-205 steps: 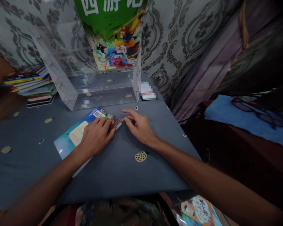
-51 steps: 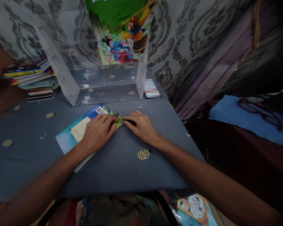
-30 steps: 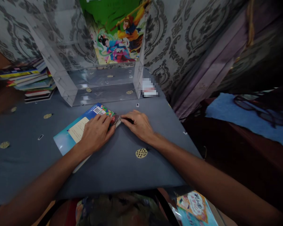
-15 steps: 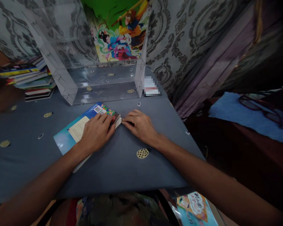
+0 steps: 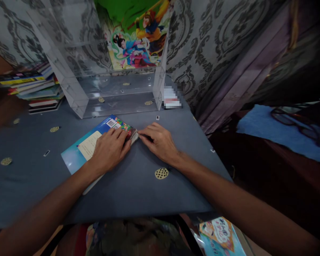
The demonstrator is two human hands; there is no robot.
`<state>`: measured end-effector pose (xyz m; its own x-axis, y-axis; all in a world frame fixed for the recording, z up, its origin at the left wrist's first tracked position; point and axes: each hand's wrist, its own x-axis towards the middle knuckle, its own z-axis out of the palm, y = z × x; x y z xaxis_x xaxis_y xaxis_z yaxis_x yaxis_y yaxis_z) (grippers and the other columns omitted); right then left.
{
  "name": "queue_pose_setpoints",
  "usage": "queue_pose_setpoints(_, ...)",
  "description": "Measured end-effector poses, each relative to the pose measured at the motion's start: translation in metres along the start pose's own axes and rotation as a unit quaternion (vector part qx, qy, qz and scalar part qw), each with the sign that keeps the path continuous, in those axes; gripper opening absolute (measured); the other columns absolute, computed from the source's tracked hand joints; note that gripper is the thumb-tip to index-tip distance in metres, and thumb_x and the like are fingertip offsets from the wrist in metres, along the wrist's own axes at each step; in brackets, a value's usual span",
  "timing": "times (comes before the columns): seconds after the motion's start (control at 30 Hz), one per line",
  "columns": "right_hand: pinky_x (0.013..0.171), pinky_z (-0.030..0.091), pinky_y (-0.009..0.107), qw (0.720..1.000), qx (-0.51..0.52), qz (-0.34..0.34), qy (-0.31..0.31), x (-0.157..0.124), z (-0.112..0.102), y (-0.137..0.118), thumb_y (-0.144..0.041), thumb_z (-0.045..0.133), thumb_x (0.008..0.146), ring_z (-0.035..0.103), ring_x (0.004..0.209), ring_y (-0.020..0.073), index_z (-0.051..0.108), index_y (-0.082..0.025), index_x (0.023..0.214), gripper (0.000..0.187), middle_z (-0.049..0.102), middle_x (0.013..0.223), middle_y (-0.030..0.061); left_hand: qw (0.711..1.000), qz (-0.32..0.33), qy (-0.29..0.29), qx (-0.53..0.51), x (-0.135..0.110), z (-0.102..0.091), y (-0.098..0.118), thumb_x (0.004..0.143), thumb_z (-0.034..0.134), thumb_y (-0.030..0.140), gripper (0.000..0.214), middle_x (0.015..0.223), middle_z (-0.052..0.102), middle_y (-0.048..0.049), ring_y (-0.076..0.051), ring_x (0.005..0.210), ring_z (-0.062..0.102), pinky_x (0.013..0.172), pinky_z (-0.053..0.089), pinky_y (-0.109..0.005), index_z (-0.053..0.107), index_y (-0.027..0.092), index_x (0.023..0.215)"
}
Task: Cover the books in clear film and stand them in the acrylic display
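A blue picture book (image 5: 76, 156) lies slanted on the dark blue tablecloth. Its printed side with a barcode faces up. Across its right part rests my left hand (image 5: 110, 147), with fingers bent over the cover and the thumb along the near edge, holding the book down. The fingertips of my right hand (image 5: 160, 140) are closed in a pinch at the book's right corner, where pale page edges show. Exactly what lies between these fingertips is too small to make out. Part of the book is hidden beneath my left hand and forearm.
A clear acrylic shelf (image 5: 82, 105) stands behind the book, with a colourful picture (image 5: 138, 46) at its back. Stacked books (image 5: 40, 87) are at left. Glasses (image 5: 288, 117) lie on a blue cloth (image 5: 258, 122) at right. Another book (image 5: 221, 234) is below the table's front edge.
The right corner of the book between my hands looks slightly shifted, with the pale edge less bright. Both hands stay in nearly the same place.
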<state>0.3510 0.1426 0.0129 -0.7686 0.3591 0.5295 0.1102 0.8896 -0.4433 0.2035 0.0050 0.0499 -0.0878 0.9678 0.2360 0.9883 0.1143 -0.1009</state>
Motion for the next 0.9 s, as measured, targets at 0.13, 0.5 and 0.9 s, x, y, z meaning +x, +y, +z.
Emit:
queue_pose_setpoints(0.13,0.078,0.047,0.033,1.0,0.007,0.001,0.011,0.0001,-0.0003,0.0,-0.019,0.056,0.097,0.057,0.083,0.0204,0.075,-0.019,0.104,0.02,0.071,0.086,0.0055,1.0,-0.002,0.003,-0.001,-0.0002,0.0002,-0.0002,0.102,0.043,0.034,0.027,0.1,0.071,-0.0086,-0.026,0.097,0.061,0.077,0.05,-0.037,0.063,0.017,0.101)
queue_pose_setpoints(0.5,0.079,0.049,0.035,1.0,0.011,-0.001,0.011,-0.0002,-0.0008,-0.0011,-0.019,0.054,0.097,0.058,0.085,0.0212,0.075,-0.02,0.106,0.022,0.072,0.087,0.0059,1.0,0.001,0.005,-0.018,-0.0005,0.0015,-0.0011,0.103,0.038,0.035,0.031,0.101,0.07,-0.0098,-0.026,0.098,0.06,0.08,0.05,-0.039,0.064,0.017,0.104)
queue_pose_setpoints(0.9,0.08,0.047,0.035,0.999,-0.023,-0.007,-0.048,0.0002,0.0005,0.0007,-0.02,0.058,0.096,0.058,0.086,0.0216,0.075,-0.019,0.093,0.018,0.071,0.088,0.0071,1.0,-0.002,-0.002,-0.019,0.0004,0.0001,-0.0003,0.102,0.039,0.034,0.031,0.101,0.07,-0.0104,-0.026,0.097,0.06,0.08,0.051,-0.038,0.065,0.017,0.105)
